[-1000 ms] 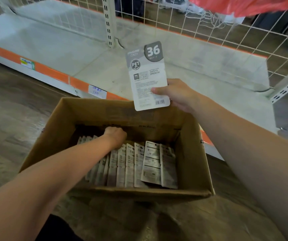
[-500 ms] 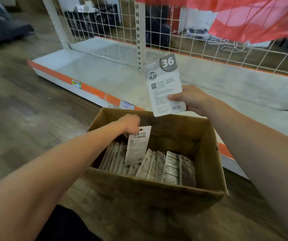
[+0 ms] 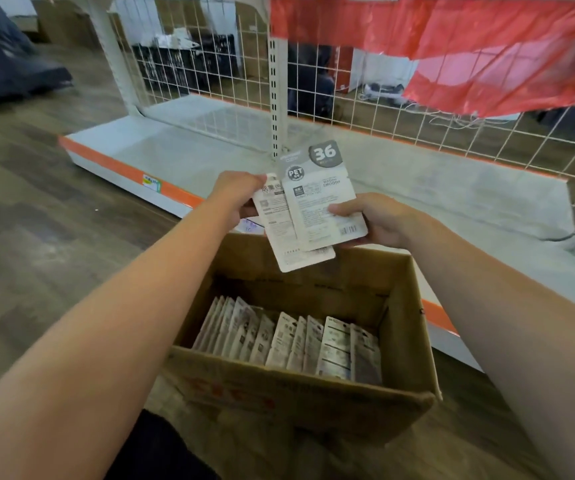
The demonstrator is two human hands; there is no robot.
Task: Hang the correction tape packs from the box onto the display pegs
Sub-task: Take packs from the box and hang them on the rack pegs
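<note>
Correction tape packs, flat grey-and-white printed cards, are in both hands above the far rim of the open brown cardboard box (image 3: pixel 314 393). The right hand (image 3: pixel 379 220) pinches the front "36" pack (image 3: pixel 324 199) by its lower right corner; the left hand (image 3: pixel 237 192) grips a second pack (image 3: pixel 286 240) at its upper left edge, tucked just behind and overlapping the first. Both cards stand long axis upright, tops tilted toward the white wire grid panel (image 3: pixel 400 126) beyond. No pegs show; likely they sit higher. More packs (image 3: pixel 289 344) stand in a row along the box's near wall.
</note>
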